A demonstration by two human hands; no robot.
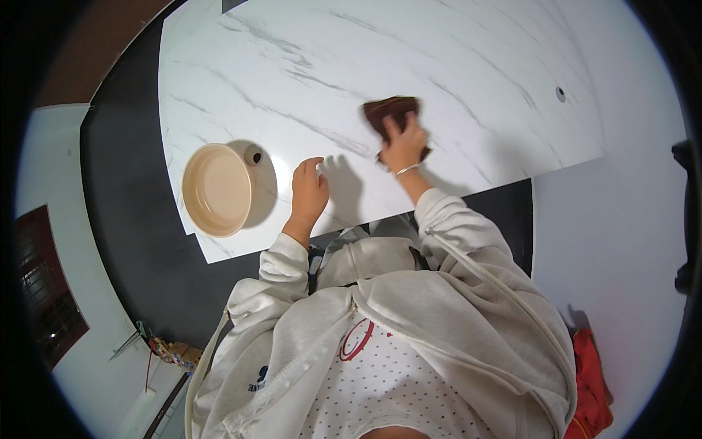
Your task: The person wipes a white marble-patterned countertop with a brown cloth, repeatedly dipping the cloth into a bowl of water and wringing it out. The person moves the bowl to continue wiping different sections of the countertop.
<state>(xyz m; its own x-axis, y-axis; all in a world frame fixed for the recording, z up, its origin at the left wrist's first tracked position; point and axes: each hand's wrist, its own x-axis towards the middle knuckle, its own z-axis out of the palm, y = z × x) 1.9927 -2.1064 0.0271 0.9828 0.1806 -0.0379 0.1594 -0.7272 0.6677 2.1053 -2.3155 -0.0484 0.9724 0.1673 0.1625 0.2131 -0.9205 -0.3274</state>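
Pressed flat on the white marble-patterned tabletop (307, 99) is a dark brown cloth (390, 108), slightly blurred. My right hand (405, 147) lies over it with fingers spread, gripping it; a bracelet circles that wrist. To the left, my left hand (310, 186) hovers over or rests at the table's near part, fingers curled and holding nothing; whether it touches the surface I cannot tell. Farther left stands a round cream basin (218, 192), with its inside bare.
A cable grommet (254, 156) sits beside the basin, and another grommet (560, 94) is at the far right of the table. A white wall (598, 230) borders the right side. Dark floor (148, 247) shows at left. Red fabric (591, 384) hangs at lower right.
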